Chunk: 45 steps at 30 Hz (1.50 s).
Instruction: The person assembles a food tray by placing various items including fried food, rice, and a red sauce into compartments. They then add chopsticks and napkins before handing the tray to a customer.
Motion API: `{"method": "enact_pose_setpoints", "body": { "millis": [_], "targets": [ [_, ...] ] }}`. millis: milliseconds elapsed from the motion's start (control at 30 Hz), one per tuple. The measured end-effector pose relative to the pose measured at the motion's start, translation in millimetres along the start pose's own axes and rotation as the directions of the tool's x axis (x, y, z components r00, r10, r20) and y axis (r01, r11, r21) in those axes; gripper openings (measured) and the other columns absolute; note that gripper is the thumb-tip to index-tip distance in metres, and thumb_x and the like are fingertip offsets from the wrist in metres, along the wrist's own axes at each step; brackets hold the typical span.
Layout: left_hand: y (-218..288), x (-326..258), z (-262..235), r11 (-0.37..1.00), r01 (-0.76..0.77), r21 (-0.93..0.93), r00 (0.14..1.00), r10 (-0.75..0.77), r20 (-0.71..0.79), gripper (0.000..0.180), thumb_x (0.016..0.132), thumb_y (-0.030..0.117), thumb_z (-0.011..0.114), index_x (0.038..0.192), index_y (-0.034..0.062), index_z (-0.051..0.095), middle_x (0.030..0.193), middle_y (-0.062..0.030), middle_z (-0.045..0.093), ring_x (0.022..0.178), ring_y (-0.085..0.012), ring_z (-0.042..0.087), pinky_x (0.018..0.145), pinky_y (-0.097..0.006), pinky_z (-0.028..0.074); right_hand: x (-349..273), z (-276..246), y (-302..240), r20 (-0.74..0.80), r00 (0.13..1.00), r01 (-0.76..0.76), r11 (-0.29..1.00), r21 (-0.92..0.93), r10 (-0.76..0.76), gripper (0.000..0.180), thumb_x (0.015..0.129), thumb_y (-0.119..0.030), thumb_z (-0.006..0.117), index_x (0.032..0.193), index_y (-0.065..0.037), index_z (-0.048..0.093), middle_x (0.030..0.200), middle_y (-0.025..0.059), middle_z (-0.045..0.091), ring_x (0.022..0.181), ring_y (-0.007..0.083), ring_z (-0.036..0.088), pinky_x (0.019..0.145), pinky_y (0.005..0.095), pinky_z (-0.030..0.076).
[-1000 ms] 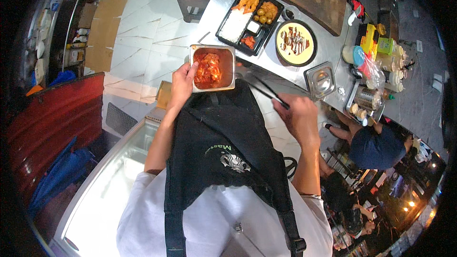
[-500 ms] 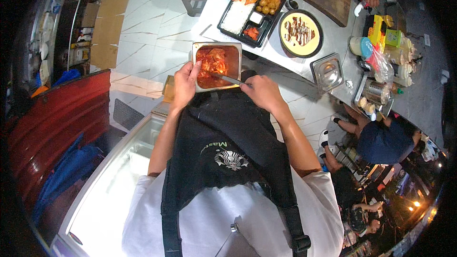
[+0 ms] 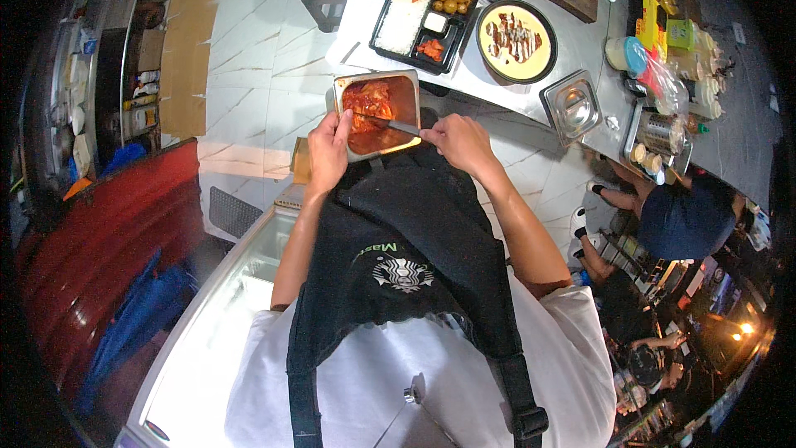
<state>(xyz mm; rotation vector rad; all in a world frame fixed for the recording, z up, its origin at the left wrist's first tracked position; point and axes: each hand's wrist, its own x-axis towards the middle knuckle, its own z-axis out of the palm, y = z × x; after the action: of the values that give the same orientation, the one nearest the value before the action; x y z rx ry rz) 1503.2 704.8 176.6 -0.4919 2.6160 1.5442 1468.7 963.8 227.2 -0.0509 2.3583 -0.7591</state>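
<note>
Left grip (image 3: pixel 330 152) on square, red-smeared metal pan (image 3: pixel 405 101)

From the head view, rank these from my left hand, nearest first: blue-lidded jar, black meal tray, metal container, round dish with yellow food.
From the left hand:
1. Metal container: touching, in its grip.
2. Black meal tray: ahead and right, on the counter.
3. Round dish: right of the tray.
4. Blue-lidded jar: farther right, past the dish.

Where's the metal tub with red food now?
In the head view, the metal tub is just left of centre, held in the left hand, below the black divided tray in the picture.
</note>
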Motion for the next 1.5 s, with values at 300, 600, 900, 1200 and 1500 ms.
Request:
{"method": "enact_pose_setpoints", "body": {
  "millis": [300,600,900,1200,1500],
  "targets": [
    [11,0,-3,0.998,0.04,0.048,0.999,-0.04,0.0,0.042,0.102,0.028,0.061,0.075,-0.0033,0.051,0.06,-0.0169,0.044,0.061,-0.0137,0.035,0.054,-0.036,0.039,3,17,17,0.076,0.996,-0.056,0.974,0.219,0.04,0.032,0.089,-0.034,0.07,0.08,-0.004,0.077,0.06,0.0068,0.068,0.058,0.0218,0.068,0.063,0.0381,0.052],
    [23,8,-6,0.998,0.051,-0.034,0.997,-0.053,-0.056,0.039,0.103,0.027,0.059,0.079,-0.0035,0.054,0.062,-0.0173,0.048,0.063,-0.0131,0.038,0.057,-0.036,0.041,-36,-8,35,-0.002,0.997,0.075,0.974,0.214,-0.077,0.034,0.091,-0.038,0.069,0.09,-0.005,0.078,0.065,0.0108,0.07,0.058,0.0236,0.068,0.061,0.0376,0.052],
    [6,28,12,0.95,0.109,-0.291,0.993,-0.117,-0.008,0.041,0.103,0.027,0.059,0.076,-0.0036,0.053,0.062,-0.0069,0.045,0.067,-0.0098,0.038,0.059,-0.033,0.039,-60,-29,61,-0.177,0.983,0.088,0.954,0.286,-0.038,0.024,0.091,-0.029,0.074,0.096,-0.006,0.079,0.062,0.0065,0.065,0.051,0.0114,0.05,0.051,0.0298,0.042],
    [16,28,10,0.988,0.11,-0.108,0.994,-0.111,-0.004,0.035,0.104,0.027,0.058,0.091,-0.005,0.064,0.066,-0.0078,0.055,0.068,-0.0105,0.044,0.063,-0.033,0.043,-56,-73,103,-0.326,0.938,0.003,0.934,0.357,0.121,0.031,0.091,-0.03,0.075,0.1,-0.001,0.078,0.063,0.004,0.064,0.057,0.0068,0.053,0.054,0.0259,0.043],
    [15,22,8,0.983,0.104,-0.151,0.994,-0.109,-0.02,0.039,0.104,0.029,0.057,0.087,-0.0052,0.062,0.066,-0.0071,0.054,0.068,-0.0107,0.043,0.063,-0.033,0.042,-3,-58,88,-0.476,0.869,0.012,0.97,-0.244,-0.131,0.028,0.092,-0.034,0.069,0.095,-0.007,0.077,0.07,0.0166,0.068,0.065,0.0342,0.067,0.06,0.0428,0.05]
  ]
}}
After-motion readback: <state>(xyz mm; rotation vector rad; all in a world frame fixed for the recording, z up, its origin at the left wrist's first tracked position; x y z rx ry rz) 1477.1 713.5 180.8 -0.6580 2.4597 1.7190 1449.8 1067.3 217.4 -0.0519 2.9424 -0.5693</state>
